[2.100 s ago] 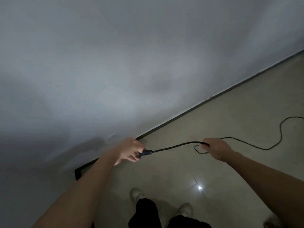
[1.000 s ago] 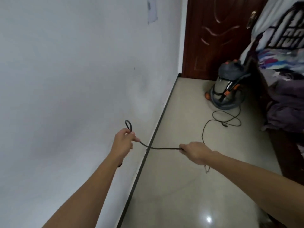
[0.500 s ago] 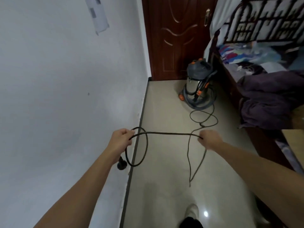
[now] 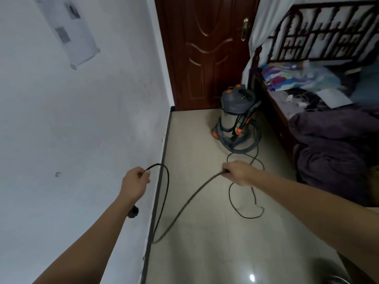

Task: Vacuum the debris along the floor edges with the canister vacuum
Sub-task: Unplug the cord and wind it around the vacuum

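The canister vacuum [image 4: 235, 117], steel drum with a grey and orange top, stands on the floor by the door. Its black power cord [image 4: 184, 203] runs from it in loose loops over the floor to my hands. My left hand [image 4: 134, 184] grips the cord near its end, close to the wall, and the plug [image 4: 133, 212] hangs below my wrist. My right hand [image 4: 238, 173] grips the cord farther along, over the floor. Between the hands the cord sags in a long loop down to the floor.
A white wall [image 4: 71, 130] with a dark baseboard [image 4: 158, 193] runs along the left. A brown door [image 4: 205, 52] closes the far end. A bed [image 4: 328, 124] with purple bedding and clutter fills the right side. Beige tiled floor [image 4: 205, 242] lies between.
The cord between my hands went from a taut span to a long slack loop reaching the floor. My right hand moved farther from my left one. The view turned from the wall toward the vacuum.
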A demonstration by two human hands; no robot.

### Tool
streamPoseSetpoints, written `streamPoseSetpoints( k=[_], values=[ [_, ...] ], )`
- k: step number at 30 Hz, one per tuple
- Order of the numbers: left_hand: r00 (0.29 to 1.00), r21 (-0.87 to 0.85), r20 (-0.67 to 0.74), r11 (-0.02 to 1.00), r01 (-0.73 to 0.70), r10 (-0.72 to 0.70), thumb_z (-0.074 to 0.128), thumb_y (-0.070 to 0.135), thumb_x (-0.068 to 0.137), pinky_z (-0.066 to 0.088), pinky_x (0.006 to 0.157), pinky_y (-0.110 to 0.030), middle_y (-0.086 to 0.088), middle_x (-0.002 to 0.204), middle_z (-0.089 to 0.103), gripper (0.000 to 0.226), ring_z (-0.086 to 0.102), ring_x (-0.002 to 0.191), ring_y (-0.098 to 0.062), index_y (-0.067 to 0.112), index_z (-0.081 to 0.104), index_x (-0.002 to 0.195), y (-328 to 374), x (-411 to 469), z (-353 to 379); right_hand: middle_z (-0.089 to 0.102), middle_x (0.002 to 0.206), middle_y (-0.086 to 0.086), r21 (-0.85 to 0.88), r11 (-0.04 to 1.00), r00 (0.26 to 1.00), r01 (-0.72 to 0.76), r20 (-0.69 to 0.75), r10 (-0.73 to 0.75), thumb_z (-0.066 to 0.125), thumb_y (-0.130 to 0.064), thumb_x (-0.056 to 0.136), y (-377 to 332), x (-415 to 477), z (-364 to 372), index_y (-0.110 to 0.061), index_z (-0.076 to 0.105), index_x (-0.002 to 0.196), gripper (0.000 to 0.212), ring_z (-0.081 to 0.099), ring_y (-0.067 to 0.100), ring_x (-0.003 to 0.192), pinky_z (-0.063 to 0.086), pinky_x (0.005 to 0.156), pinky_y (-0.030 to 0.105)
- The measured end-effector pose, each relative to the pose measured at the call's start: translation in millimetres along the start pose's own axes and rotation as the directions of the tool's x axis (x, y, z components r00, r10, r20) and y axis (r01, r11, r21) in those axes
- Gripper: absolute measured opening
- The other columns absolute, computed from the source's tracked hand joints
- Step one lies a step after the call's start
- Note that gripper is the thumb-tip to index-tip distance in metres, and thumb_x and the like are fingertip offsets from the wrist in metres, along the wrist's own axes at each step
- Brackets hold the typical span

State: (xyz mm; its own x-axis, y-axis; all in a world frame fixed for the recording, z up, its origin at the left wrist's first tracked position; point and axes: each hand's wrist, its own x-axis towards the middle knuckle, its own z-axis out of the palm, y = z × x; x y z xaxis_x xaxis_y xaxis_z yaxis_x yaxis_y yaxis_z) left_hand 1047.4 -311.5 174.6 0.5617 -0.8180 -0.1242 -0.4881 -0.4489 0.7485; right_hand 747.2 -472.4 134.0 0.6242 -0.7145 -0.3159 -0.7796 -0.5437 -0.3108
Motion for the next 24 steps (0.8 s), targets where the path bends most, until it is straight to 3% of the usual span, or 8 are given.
streamPoseSetpoints(
  k=[3, 6, 10, 13, 16, 19, 21, 24],
  values=[
    [0.992, -0.195, 0.119, 0.978, 0.072, -0.050, 0.049, 0.016, 0.099, 0.038, 0.052, -0.026, -0.008, 0.084, 0.071, 0.024, 0.051, 0.058, -0.018, 0.006, 0.058, 0.079, 27.2, 37.6, 29.4, 0.059, 0.089, -0.002, 0.211, 0.975, 0.997, 0.071, 0.013, -0.075, 0.061, -0.028, 0.091, -29.1, 28.4, -18.1, -0.023, 0.053, 0.098, 0.012, 0.054, 0.015, 0.080, 0.039, 0.063, 0.025],
    [0.958, -0.269, 0.276, 0.951, 0.151, -0.074, 0.051, 0.012, 0.097, 0.034, 0.045, -0.023, -0.006, 0.086, 0.071, 0.015, 0.049, 0.058, -0.016, 0.004, 0.059, 0.087, 49.7, 72.2, 60.6, 0.063, 0.086, -0.002, 0.442, 0.894, 0.997, 0.076, -0.046, -0.062, 0.065, -0.015, 0.090, -39.0, 57.0, -43.8, -0.014, 0.066, 0.099, 0.009, 0.054, 0.002, 0.069, 0.040, 0.055, 0.009],
    [0.904, -0.299, 0.427, 0.940, 0.163, -0.021, 0.052, 0.009, 0.094, 0.026, 0.044, -0.022, -0.007, 0.091, 0.073, 0.012, 0.042, 0.054, -0.014, 0.010, 0.056, 0.083, 83.1, 127.0, 85.1, 0.061, 0.074, -0.003, 0.660, 0.751, 0.991, 0.038, -0.122, 0.057, 0.067, -0.012, 0.091, -32.4, 90.4, -83.2, -0.017, 0.068, 0.088, 0.006, 0.053, -0.003, 0.056, 0.044, 0.053, 0.016],
    [0.868, -0.295, 0.491, 0.952, 0.081, 0.078, 0.051, 0.012, 0.096, 0.027, 0.040, -0.018, -0.009, 0.079, 0.072, 0.016, 0.041, 0.044, -0.007, 0.010, 0.058, 0.083, 115.5, 171.1, 91.0, 0.060, 0.074, 0.000, 0.701, 0.712, 0.971, 0.044, -0.199, 0.136, 0.069, -0.015, 0.091, -21.0, 117.0, -111.1, -0.019, 0.069, 0.086, 0.006, 0.053, 0.001, 0.059, 0.045, 0.056, 0.021],
    [0.822, -0.218, 0.547, 0.975, -0.042, 0.157, 0.050, 0.024, 0.099, 0.030, 0.045, -0.016, -0.004, 0.055, 0.053, 0.032, 0.043, 0.045, -0.009, 0.009, 0.063, 0.074, 140.3, 208.6, 96.5, 0.064, 0.077, -0.004, 0.558, 0.829, 0.926, 0.049, -0.336, 0.172, 0.075, -0.022, 0.085, -5.3, 138.8, -122.0, -0.020, 0.069, 0.085, 0.007, 0.057, 0.001, 0.066, 0.047, 0.062, 0.021],
    [0.841, -0.154, 0.504, 0.978, -0.138, 0.198, 0.056, 0.036, 0.094, 0.028, 0.050, -0.025, 0.001, 0.049, 0.045, 0.043, 0.039, 0.046, -0.012, 0.015, 0.058, 0.057, 162.0, 249.7, 96.3, 0.062, 0.082, -0.004, 0.335, 0.923, 0.869, -0.190, -0.380, 0.317, 0.072, -0.032, 0.087, 23.3, 158.6, -112.0, -0.024, 0.061, 0.085, 0.014, 0.058, 0.013, 0.077, 0.044, 0.066, 0.028],
    [0.894, -0.192, 0.409, 0.975, -0.115, 0.186, 0.060, 0.035, 0.090, 0.026, 0.050, -0.026, 0.001, 0.048, 0.044, 0.044, 0.038, 0.045, -0.013, 0.017, 0.052, 0.052, 176.6, 284.1, 90.8, 0.063, 0.088, 0.002, 0.316, 0.858, 0.794, -0.405, -0.345, 0.501, 0.062, -0.032, 0.092, 54.9, 168.2, -101.5, -0.023, 0.058, 0.088, 0.011, 0.061, 0.024, 0.087, 0.044, 0.069, 0.030],
    [0.974, -0.268, 0.219, 0.963, -0.003, 0.064, 0.062, 0.034, 0.083, 0.029, 0.050, -0.026, -0.001, 0.051, 0.048, 0.034, 0.040, 0.047, -0.017, 0.015, 0.053, 0.056, 192.4, 339.9, 71.2, 0.064, 0.092, 0.012, 0.413, 0.662, 0.640, -0.626, -0.212, 0.738, 0.054, -0.024, 0.095, 115.3, 172.4, -83.1, -0.015, 0.061, 0.090, 0.013, 0.064, 0.032, 0.096, 0.043, 0.070, 0.030]
  ],
)
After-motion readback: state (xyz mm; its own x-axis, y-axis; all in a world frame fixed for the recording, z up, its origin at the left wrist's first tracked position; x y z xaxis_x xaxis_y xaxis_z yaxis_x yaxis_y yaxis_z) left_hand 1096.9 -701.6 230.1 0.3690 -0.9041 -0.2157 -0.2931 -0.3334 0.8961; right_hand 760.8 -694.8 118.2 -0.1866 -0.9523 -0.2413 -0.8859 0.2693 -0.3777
